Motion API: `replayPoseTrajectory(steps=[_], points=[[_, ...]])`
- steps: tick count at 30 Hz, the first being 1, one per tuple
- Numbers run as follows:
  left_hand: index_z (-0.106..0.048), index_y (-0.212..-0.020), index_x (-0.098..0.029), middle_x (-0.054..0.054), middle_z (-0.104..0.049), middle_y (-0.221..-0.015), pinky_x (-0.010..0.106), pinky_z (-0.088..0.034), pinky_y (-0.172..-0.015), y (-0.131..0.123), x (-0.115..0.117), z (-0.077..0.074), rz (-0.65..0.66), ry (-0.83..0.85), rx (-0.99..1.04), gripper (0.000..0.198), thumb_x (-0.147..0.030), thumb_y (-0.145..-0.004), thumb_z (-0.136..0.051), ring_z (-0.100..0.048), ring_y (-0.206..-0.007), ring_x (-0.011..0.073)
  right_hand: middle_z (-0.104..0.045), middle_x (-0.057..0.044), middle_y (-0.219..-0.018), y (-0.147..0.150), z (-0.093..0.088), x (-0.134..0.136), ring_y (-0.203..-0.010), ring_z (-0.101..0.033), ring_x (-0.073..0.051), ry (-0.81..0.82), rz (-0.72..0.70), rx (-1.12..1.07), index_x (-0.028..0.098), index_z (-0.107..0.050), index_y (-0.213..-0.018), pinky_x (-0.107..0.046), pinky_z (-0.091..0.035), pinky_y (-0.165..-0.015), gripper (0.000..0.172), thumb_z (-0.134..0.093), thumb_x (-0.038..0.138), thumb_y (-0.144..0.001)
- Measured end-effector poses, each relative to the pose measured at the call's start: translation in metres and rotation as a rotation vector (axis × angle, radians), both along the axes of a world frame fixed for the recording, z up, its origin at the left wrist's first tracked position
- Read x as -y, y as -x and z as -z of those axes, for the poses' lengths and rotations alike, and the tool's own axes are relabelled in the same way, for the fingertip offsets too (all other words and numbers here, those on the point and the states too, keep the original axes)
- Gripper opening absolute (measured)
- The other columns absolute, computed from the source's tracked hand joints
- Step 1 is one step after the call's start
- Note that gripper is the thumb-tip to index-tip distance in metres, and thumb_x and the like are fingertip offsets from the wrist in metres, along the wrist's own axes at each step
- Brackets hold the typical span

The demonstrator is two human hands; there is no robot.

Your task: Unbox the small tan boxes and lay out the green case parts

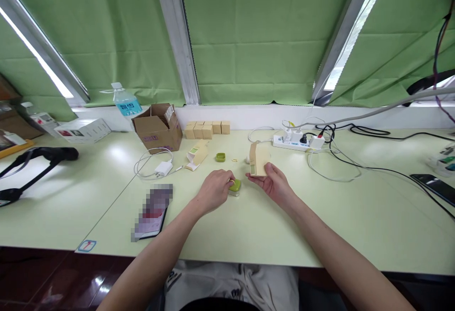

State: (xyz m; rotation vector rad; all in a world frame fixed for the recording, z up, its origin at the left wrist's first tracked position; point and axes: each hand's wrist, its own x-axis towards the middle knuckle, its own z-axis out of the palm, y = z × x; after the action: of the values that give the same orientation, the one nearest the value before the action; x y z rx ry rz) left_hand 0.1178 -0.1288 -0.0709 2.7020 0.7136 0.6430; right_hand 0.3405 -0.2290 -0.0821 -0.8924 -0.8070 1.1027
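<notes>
My left hand (215, 187) is closed, its fingers pinched at the edge of a small green-topped case (235, 186) with a pale, clear-looking lower part. Whether that case rests on the table or hangs just above it, I cannot tell. A bit of pale yellow shows by these fingertips, too small to name. In my right hand (274, 184) is a small cream cardboard box (262, 158), gripped between thumb and fingers, with a flap standing up. Beyond the hands lie a small green open tray (220, 157) and a tiny yellow loop (234, 160). Another opened cream carton (197, 154) lies to the left.
Several small tan boxes (203, 131) line the back wall beside an open brown carton (158, 128) and a bottle (126, 101). A white charger (163, 169) and phone (153, 214) lie left. A power strip (289, 143) with tangled cables stands right.
</notes>
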Motion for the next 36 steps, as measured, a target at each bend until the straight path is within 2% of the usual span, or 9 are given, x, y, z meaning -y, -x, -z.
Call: replayPoseTrajectory(steps=[2, 4, 8, 13, 17, 20, 25, 31, 36], points=[[-0.062, -0.098, -0.022, 0.008, -0.073, -0.095, 0.044, -0.051, -0.087, 0.000, 0.001, -0.001, 0.010, -0.008, -0.024, 0.012, -0.017, -0.100, -0.051, -0.069, -0.093, 0.0283, -0.079, -0.010, -0.120, 0.003, -0.003, 0.001, -0.114, -0.078, -0.031, -0.004, -0.033, -0.044, 0.024, -0.067, -0.118, -0.054, -0.062, -0.106, 0.052, -0.069, 0.069, -0.094], [-0.063, -0.098, -0.022, 0.008, -0.074, -0.095, 0.047, -0.050, -0.091, 0.000, 0.002, -0.003, 0.006, 0.009, -0.031, 0.010, -0.017, -0.098, -0.054, -0.069, -0.095, 0.0291, -0.078, -0.010, -0.125, 0.004, -0.005, 0.001, -0.114, -0.076, -0.028, -0.001, -0.044, -0.075, 0.024, -0.070, -0.120, -0.047, -0.066, -0.096, 0.050, -0.068, 0.067, -0.095], [-0.066, -0.113, -0.022, 0.011, -0.073, -0.117, 0.052, -0.046, -0.108, -0.001, 0.009, -0.007, -0.018, 0.050, 0.125, 0.018, -0.023, -0.095, -0.061, -0.061, -0.127, 0.0335, -0.081, -0.006, -0.114, 0.006, -0.011, -0.006, -0.098, -0.075, -0.021, 0.001, -0.068, -0.189, 0.024, -0.075, -0.114, -0.031, -0.064, -0.076, 0.041, -0.076, 0.060, -0.093], [-0.059, -0.138, -0.024, 0.011, -0.072, -0.132, 0.053, -0.039, -0.119, -0.013, 0.013, -0.013, -0.074, 0.325, 0.473, 0.039, -0.028, -0.099, -0.058, -0.058, -0.138, 0.0305, -0.080, -0.005, -0.119, 0.015, -0.027, -0.019, -0.106, -0.075, -0.022, -0.105, -0.112, -0.280, 0.023, -0.077, -0.115, -0.034, -0.063, -0.094, 0.035, -0.080, 0.048, -0.091], [-0.055, -0.148, -0.022, 0.014, -0.065, -0.147, 0.051, -0.041, -0.119, -0.029, 0.010, -0.019, 0.040, 0.630, 0.638, 0.052, -0.035, -0.098, -0.063, -0.056, -0.143, 0.0316, -0.078, -0.004, -0.130, 0.030, -0.030, -0.023, -0.117, -0.073, -0.025, -0.149, -0.173, -0.291, 0.027, -0.073, -0.120, -0.043, -0.061, -0.102, 0.031, -0.077, 0.043, -0.094], [-0.058, -0.145, -0.019, 0.015, -0.067, -0.144, 0.049, -0.045, -0.117, -0.038, 0.007, -0.021, 0.110, 0.771, 0.708, 0.057, -0.035, -0.092, -0.070, -0.061, -0.136, 0.0326, -0.077, -0.004, -0.131, 0.038, -0.025, -0.022, -0.122, -0.072, -0.027, -0.162, -0.194, -0.285, 0.030, -0.070, -0.123, -0.049, -0.061, -0.103, 0.033, -0.077, 0.040, -0.093], [-0.059, -0.147, -0.019, 0.014, -0.068, -0.144, 0.050, -0.047, -0.116, -0.042, 0.008, -0.014, 0.095, 0.780, 0.734, 0.064, -0.035, -0.087, -0.074, -0.062, -0.133, 0.0341, -0.077, -0.003, -0.130, 0.041, -0.019, -0.021, -0.127, -0.070, -0.027, -0.170, -0.172, -0.294, 0.032, -0.066, -0.124, -0.050, -0.061, -0.104, 0.035, -0.078, 0.040, -0.093], [-0.061, -0.150, -0.021, 0.013, -0.058, -0.158, 0.049, -0.038, -0.126, -0.037, 0.011, -0.006, 0.171, 0.728, 0.766, 0.062, -0.036, -0.090, -0.073, -0.051, -0.149, 0.0344, -0.077, -0.002, -0.132, 0.042, -0.022, -0.017, -0.125, -0.071, -0.026, -0.173, -0.187, -0.313, 0.033, -0.066, -0.123, -0.051, -0.061, -0.105, 0.032, -0.077, 0.040, -0.094], [-0.062, -0.149, -0.023, 0.012, -0.060, -0.156, 0.048, -0.037, -0.126, -0.036, 0.015, -0.005, 0.172, 0.710, 0.781, 0.059, -0.039, -0.093, -0.072, -0.051, -0.148, 0.0335, -0.074, -0.004, -0.138, 0.046, -0.028, -0.011, -0.130, -0.069, -0.028, -0.161, -0.224, -0.259, 0.033, -0.066, -0.127, -0.051, -0.060, -0.106, 0.038, -0.074, 0.053, -0.095]])
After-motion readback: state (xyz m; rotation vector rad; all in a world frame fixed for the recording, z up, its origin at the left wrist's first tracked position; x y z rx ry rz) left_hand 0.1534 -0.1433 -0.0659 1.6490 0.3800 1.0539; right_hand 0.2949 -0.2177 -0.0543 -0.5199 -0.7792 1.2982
